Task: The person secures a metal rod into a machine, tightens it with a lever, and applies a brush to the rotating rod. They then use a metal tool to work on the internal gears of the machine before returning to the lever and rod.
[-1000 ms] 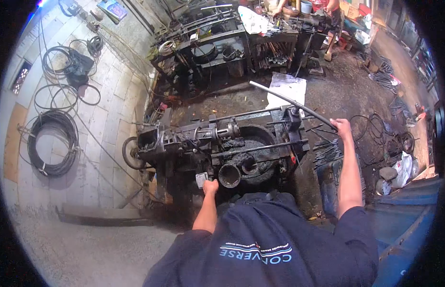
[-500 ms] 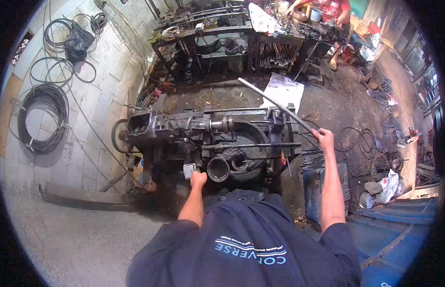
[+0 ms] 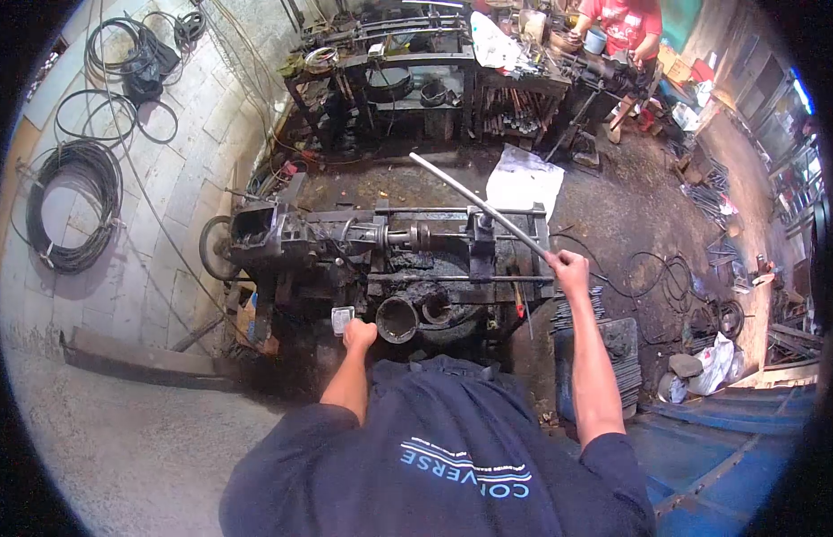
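Over the machine's [image 3: 420, 237] right side, a slanting metal rod [image 3: 481, 207]

Fingers of the right hand [image 3: 570, 270] wrap around the rod's near right end; its length runs far and left. It looks stiff, smooth and probably fairly heavy, so a hold closer to the middle should balance better. The left hand [image 3: 360, 334] sits beside a pale square piece [image 3: 343, 319]; whether its fingers pinch anything, I cannot tell.

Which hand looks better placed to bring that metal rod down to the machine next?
Probably the right hand: it grips the metal rod near one end, and the rod slants across the machine in view. The left hand is by a small pale square object, away from the rod.
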The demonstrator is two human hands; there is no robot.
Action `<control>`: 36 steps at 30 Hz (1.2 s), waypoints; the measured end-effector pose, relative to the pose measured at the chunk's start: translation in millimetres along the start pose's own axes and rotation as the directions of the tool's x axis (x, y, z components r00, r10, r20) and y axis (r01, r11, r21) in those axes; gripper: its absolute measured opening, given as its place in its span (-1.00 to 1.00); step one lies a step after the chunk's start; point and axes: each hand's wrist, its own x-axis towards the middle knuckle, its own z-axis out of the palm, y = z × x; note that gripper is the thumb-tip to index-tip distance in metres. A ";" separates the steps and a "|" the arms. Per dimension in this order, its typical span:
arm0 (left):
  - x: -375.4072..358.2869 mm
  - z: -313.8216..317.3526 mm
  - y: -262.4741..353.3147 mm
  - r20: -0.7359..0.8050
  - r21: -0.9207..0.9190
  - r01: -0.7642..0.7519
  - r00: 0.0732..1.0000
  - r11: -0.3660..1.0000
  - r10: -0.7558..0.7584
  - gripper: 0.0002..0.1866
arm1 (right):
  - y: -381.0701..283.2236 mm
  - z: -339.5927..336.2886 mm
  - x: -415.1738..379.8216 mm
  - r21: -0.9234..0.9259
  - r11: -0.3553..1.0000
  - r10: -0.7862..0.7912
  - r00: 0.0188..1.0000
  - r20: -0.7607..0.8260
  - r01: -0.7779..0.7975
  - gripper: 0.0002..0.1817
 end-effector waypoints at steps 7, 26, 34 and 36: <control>-4.7 -4.5 2.2 -0.039 -0.016 0.008 0.999 1.000 -0.009 -0.56 | -0.1 4.7 0.7 -0.052 0.999 -0.015 1.000 -0.017 0.014 -0.56; 21.3 11.8 -19.1 -0.009 -0.084 0.027 1.000 0.996 -0.028 -0.55 | -13.0 1.9 -4.8 -0.099 0.994 -0.051 0.999 -0.011 0.049 -0.63; 10.5 -5.0 -7.3 0.027 -0.066 0.043 0.999 0.997 -0.041 -0.52 | -17.1 3.7 -4.7 -0.100 0.991 -0.099 0.993 -0.061 0.092 -0.62; 10.4 -3.7 -7.5 0.035 -0.082 0.056 0.998 0.995 -0.054 -0.51 | -15.6 3.0 -4.5 -0.112 0.988 -0.113 0.992 -0.049 0.107 -0.62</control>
